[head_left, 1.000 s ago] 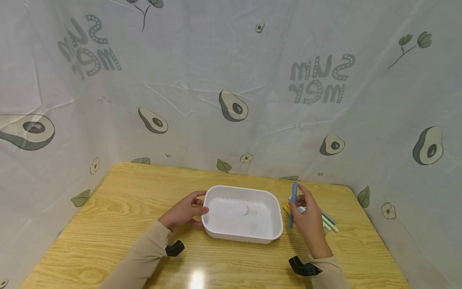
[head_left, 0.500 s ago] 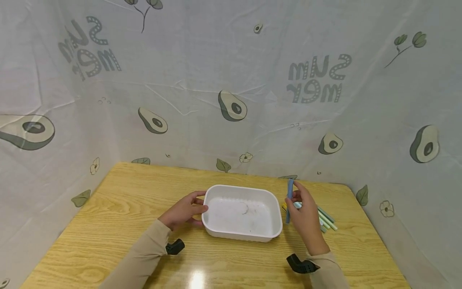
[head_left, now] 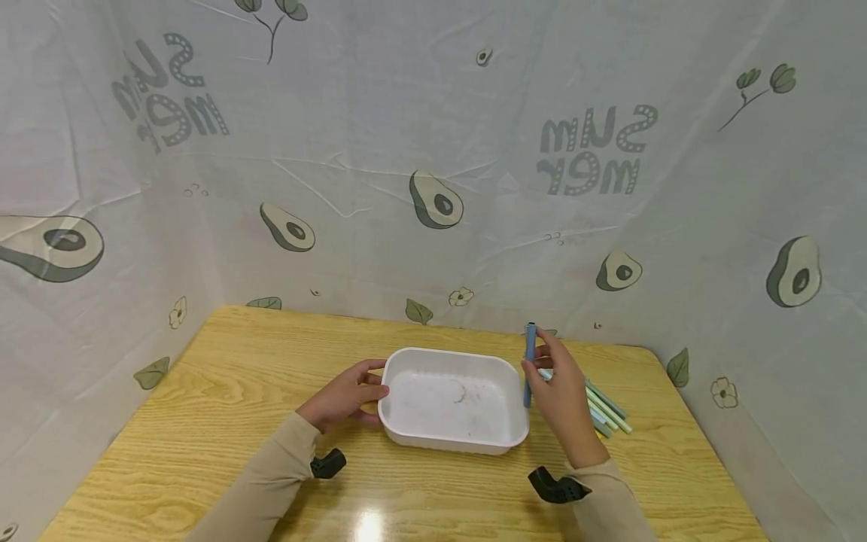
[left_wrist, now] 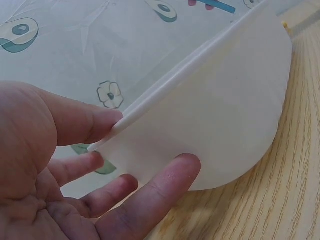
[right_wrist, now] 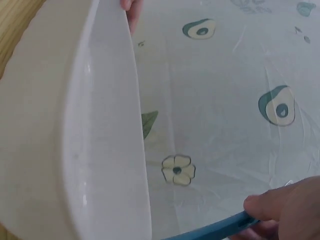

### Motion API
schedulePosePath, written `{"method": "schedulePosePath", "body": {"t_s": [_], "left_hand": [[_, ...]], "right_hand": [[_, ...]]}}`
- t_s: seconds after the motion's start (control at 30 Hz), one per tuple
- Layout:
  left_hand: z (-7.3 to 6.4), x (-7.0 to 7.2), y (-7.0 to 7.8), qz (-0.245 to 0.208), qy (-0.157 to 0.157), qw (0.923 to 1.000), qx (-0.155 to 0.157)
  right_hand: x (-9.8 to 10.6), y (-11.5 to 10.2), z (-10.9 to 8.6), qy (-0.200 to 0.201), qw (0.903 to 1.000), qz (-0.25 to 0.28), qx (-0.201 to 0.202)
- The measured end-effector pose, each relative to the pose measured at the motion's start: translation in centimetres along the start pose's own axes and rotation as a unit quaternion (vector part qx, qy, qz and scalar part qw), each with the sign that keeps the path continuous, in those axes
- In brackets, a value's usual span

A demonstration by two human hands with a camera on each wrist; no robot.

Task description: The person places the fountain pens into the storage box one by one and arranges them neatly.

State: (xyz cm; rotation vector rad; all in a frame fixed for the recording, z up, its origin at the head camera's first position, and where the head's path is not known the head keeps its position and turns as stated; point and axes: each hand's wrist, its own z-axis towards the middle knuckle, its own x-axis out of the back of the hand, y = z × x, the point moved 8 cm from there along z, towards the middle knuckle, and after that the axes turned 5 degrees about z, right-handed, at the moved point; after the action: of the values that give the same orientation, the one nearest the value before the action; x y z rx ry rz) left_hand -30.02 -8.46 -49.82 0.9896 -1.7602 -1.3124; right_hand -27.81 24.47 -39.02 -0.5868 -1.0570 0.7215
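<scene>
Left hand (head_left: pixel 342 397) is gripping the left end of the white tray (head_left: pixel 452 433) in the middle of the wooden table (head_left: pixel 223 384), while the right hand (head_left: pixel 559 395) pinches a blue pen (head_left: pixel 529 365) upright over the tray's right rim, just beside the pile of pens (head_left: pixel 605 410).

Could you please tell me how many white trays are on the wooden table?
1. The white tray sits mid-table, the left hand holding its left end and the right hand lifting a blue stick beside it.
</scene>
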Motion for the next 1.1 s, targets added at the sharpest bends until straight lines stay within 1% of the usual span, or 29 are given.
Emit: {"method": "schedulePosePath", "body": {"t_s": [0.23, 0.43, 0.53, 0.7, 0.93, 1.1], "left_hand": [[-0.2, 0.2, 0.3, -0.01, -0.001, 0.9999, -0.004], [-0.2, 0.1, 0.4, -0.01, -0.003, 0.9999, -0.005], [-0.1, 0.1, 0.3, -0.011, -0.003, 0.9999, -0.005], [-0.1, 0.0, 0.2, -0.01, 0.001, 0.9999, -0.003], [0.0, 0.0, 0.0, -0.01, 0.001, 0.9999, -0.004], [0.1, -0.1, 0.0, -0.012, -0.007, 0.9999, -0.005]], "right_hand": [[-2.1, -1.4, 0.6, -0.024, 0.9984, -0.004, -0.05], [-4.2, -1.5, 0.8, -0.058, 0.9946, -0.007, -0.086], [-5.3, -1.6, 0.8, -0.073, 0.9925, -0.001, -0.097], [-7.1, -2.0, 0.5, -0.096, 0.9902, 0.011, -0.1], [-9.9, -3.1, 0.0, -0.126, 0.989, 0.016, -0.076], [-12.0, -3.1, -0.5, -0.152, 0.9849, 0.012, -0.083]]}}
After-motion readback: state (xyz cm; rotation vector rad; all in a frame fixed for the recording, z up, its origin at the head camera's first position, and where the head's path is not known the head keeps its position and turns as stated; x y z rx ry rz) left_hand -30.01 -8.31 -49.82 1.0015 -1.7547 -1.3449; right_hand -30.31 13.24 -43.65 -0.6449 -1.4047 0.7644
